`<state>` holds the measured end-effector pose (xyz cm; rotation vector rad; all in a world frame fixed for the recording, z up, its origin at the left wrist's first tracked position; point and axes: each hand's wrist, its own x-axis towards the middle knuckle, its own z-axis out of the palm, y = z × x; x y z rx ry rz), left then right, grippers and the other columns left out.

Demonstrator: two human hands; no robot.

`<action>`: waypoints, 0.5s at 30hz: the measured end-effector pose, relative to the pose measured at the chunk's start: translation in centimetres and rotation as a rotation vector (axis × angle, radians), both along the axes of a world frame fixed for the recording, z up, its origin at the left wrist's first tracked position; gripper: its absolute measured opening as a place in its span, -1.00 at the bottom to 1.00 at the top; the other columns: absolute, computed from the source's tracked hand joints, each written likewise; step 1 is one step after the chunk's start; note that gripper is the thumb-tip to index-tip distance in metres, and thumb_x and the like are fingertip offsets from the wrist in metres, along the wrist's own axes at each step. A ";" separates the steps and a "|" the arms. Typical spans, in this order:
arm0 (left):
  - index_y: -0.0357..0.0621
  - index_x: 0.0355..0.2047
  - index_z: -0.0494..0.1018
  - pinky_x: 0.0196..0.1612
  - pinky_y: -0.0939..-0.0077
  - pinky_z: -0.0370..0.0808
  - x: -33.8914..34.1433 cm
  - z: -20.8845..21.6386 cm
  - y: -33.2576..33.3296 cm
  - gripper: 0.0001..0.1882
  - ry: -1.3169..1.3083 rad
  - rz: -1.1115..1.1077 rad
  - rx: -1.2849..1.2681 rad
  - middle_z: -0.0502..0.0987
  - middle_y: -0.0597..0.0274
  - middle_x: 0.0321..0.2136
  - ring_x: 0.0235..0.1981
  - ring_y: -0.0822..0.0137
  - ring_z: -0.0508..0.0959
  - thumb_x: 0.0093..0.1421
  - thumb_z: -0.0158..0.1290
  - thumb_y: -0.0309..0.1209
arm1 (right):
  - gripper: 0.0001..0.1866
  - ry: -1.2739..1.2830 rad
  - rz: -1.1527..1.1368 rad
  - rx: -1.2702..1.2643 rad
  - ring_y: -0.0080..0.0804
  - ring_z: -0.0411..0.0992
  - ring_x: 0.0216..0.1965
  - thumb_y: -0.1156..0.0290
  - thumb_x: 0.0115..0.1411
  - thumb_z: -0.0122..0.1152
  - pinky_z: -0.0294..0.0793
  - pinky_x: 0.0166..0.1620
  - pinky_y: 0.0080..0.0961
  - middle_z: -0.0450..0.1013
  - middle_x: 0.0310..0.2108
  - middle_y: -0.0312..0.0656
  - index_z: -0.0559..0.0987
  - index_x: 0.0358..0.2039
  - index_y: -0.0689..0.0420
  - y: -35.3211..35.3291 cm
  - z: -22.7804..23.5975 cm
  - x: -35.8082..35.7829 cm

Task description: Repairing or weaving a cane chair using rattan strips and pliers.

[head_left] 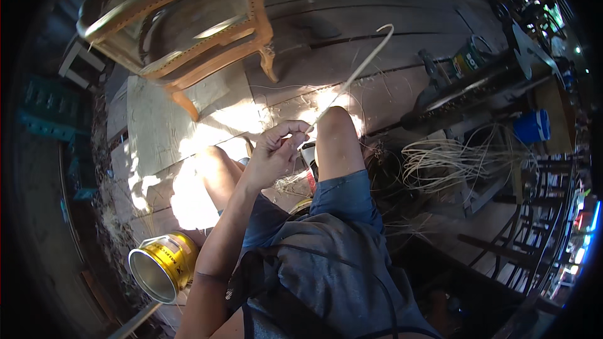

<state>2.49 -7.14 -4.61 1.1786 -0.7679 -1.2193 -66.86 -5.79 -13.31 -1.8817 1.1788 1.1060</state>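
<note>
My left hand (279,147) is raised over the gap between my bent knees, its forearm coming up from the lower edge. Its fingers pinch the lower end of a pale strand, which looks like cane or rattan (359,72). From the fingertips the strand runs up and to the right past my right knee (336,129), ending in a small hooked curl. My right hand does not show. Ahead on the left stands a carved wooden chair frame (213,59) with rows of small holes along its rails.
A yellow tin can (179,252) lies at lower left. On the right are a loose bundle of pale strands (433,164), a blue container (532,127), a dark green can (468,59) and a long black object (471,91). A flat board (151,132) covers floor near the chair.
</note>
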 end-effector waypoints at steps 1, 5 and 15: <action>-0.20 -0.08 0.41 -0.59 0.78 0.19 0.1 0.2 0.0 -0.79 -0.002 -0.028 0.019 0.43 0.42 -0.52 -0.64 0.71 0.23 0.31 -0.07 -0.45 | -0.77 -0.016 -0.034 0.005 -0.37 0.43 -0.59 0.20 0.05 0.15 0.42 -0.49 -0.43 0.49 -0.57 -0.19 0.59 -0.61 0.05 -1.0 0.0 0.4; -0.21 -0.11 0.43 -0.59 0.80 0.18 -0.4 -0.3 -0.3 -0.79 -0.064 0.065 -0.040 0.41 0.41 -0.59 -0.67 0.75 0.22 0.31 -0.06 -0.39 | -0.74 -0.093 -0.179 0.036 -0.39 0.38 -0.67 0.21 0.11 0.12 0.38 -0.57 -0.46 0.46 -0.63 -0.19 0.58 -0.59 0.08 -3.5 -0.5 3.0; -0.15 -0.23 0.49 -0.33 0.32 0.50 -1.6 5.6 5.1 -0.80 -0.832 0.005 -0.129 0.52 0.08 -0.36 -0.40 0.10 0.56 0.12 0.06 -0.42 | -0.76 -1.380 0.034 -0.619 -0.25 0.44 -0.46 0.43 0.12 0.20 0.43 -0.35 -0.46 0.45 -0.21 -0.02 0.55 -0.19 0.20 -8.1 16.5 51.0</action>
